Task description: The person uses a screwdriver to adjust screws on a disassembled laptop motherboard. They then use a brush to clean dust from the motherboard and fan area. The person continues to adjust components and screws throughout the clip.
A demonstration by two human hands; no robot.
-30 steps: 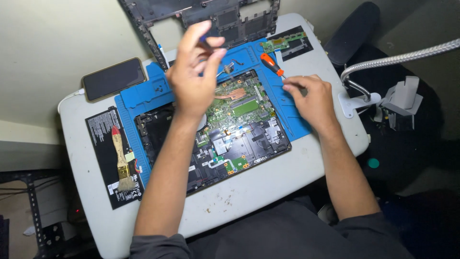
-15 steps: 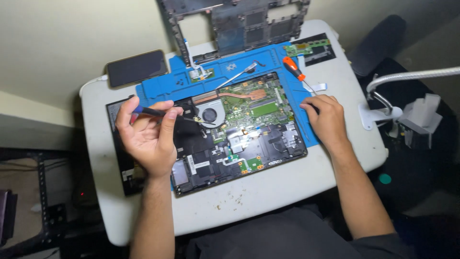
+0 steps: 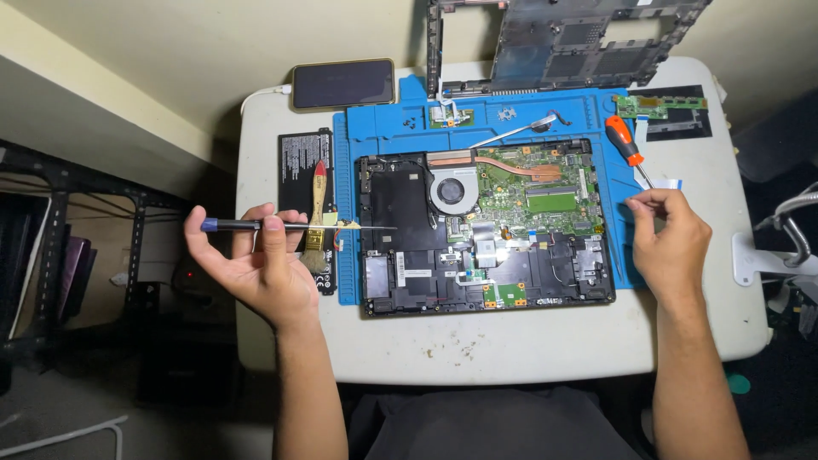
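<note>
My left hand point(image 3: 256, 264) is raised off the left side of the table, palm up, and holds a thin dark screwdriver with a blue cap point(image 3: 256, 225) level, its tip toward the opened laptop point(image 3: 486, 226). The laptop lies on a blue work mat point(image 3: 349, 213), showing its green board, fan point(image 3: 453, 189) and copper pipe. My right hand point(image 3: 669, 243) rests on the mat's right edge with its fingers curled, just below an orange-handled screwdriver point(image 3: 625, 146). Whether it pinches anything is unclear.
A small paintbrush point(image 3: 317, 217) lies on a black battery pack point(image 3: 298, 162) left of the mat. A phone point(image 3: 342, 83) sits at the back left, the laptop's bottom cover point(image 3: 562, 38) at the back, a small green board point(image 3: 660, 105) at the back right. A white lamp base point(image 3: 767, 255) stands right.
My left hand has swung from above the mat's middle out past the table's left edge, carrying the thin screwdriver. My right hand has stayed at the mat's right edge.
</note>
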